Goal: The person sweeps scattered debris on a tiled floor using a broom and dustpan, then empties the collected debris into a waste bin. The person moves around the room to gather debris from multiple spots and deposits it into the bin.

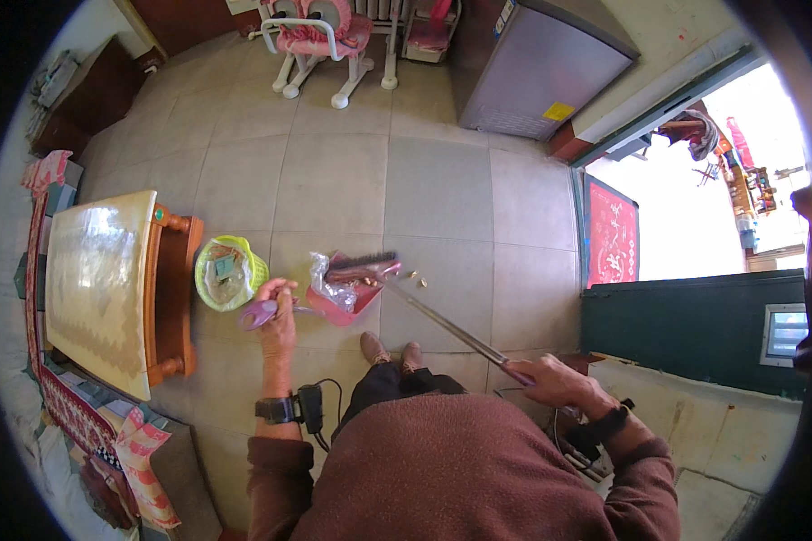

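My left hand (277, 312) is closed on the purple handle of a pink dustpan (352, 308). In the dustpan lie clear crumpled plastic (337, 289) and some small bits. My right hand (560, 383) grips the metal pole of a long-handled broom (446, 324), whose dark-bristled pink head (360, 269) is over the dustpan. A few small pale scraps (419, 278) lie on the floor just right of the dustpan. Beside my left hand stands a yellow-green basket bin (260, 265) with a liner and rubbish in it.
A wooden table (98, 277) with a glossy cover stands at the left. At the back are a white-framed chair (325, 46) with pink covers and a grey appliance (541, 74). An open doorway with a red mat (610, 233) is at the right, above a dark green door (683, 331).
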Demonstrator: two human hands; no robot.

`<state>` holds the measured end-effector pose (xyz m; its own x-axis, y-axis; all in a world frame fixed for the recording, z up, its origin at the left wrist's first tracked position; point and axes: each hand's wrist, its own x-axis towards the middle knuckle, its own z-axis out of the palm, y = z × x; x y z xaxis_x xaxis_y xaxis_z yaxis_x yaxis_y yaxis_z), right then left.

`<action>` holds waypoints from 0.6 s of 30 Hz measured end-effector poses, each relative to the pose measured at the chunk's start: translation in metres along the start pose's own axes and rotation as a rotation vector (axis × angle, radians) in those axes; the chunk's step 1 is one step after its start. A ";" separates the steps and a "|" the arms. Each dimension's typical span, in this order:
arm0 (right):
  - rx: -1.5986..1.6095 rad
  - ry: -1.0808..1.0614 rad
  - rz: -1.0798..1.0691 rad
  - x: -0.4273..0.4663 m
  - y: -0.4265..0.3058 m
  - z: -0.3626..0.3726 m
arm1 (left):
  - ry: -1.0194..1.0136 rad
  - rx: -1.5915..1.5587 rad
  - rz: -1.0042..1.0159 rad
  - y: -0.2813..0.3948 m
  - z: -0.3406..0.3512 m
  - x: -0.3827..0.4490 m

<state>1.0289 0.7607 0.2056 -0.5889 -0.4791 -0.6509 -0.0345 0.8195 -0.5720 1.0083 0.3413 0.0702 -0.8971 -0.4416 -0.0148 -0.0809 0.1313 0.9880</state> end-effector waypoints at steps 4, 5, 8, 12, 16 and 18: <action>0.034 0.057 0.153 -0.050 0.011 -0.023 | -0.013 -0.018 0.024 0.021 -0.028 -0.022; 0.073 0.062 0.205 -0.061 0.016 -0.027 | -0.012 0.008 0.019 0.026 -0.031 -0.030; 0.218 0.129 0.347 -0.078 0.034 -0.032 | -0.009 -0.019 -0.042 0.039 -0.041 -0.050; 0.355 0.192 0.351 -0.050 0.057 -0.011 | -0.043 0.073 -0.042 0.032 -0.034 -0.063; 0.401 0.076 0.339 -0.021 0.062 0.013 | -0.050 0.113 -0.009 0.015 -0.026 -0.067; 0.330 0.029 0.269 -0.020 0.058 0.021 | -0.050 0.132 -0.011 0.011 -0.029 -0.070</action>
<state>1.0553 0.8108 0.1749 -0.5644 -0.2491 -0.7870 0.3812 0.7670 -0.5162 1.0833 0.3477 0.0865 -0.9162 -0.3991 -0.0361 -0.1439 0.2436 0.9591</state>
